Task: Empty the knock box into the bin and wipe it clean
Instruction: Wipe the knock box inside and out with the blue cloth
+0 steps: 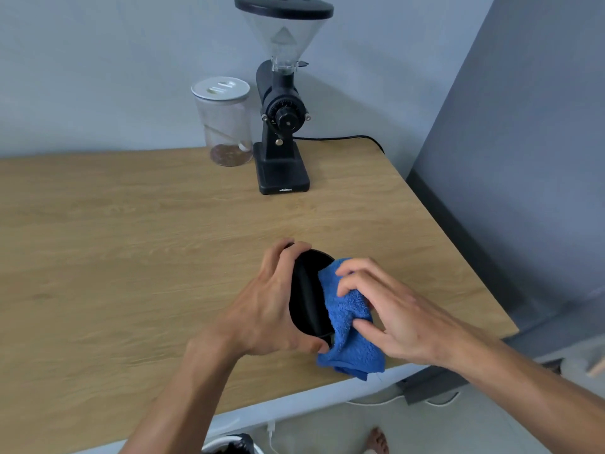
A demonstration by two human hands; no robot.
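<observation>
The black round knock box (307,293) is tilted on its side over the wooden table, its opening facing right, with a bar running across the inside. My left hand (268,306) grips its rim from the left, fingers over the top edge and thumb under the bottom. My right hand (389,312) presses a blue terry cloth (347,319) against the box's open right side; the cloth hangs down past the table edge. A white bin with a dark liner (234,446) shows on the floor at the bottom edge.
A black coffee grinder (283,126) with a clear hopper stands at the back of the wooden table (131,240), with a lidded clear jar (226,122) beside it. A black cable (343,138) runs right. A grey wall panel (523,158) borders the table's right side.
</observation>
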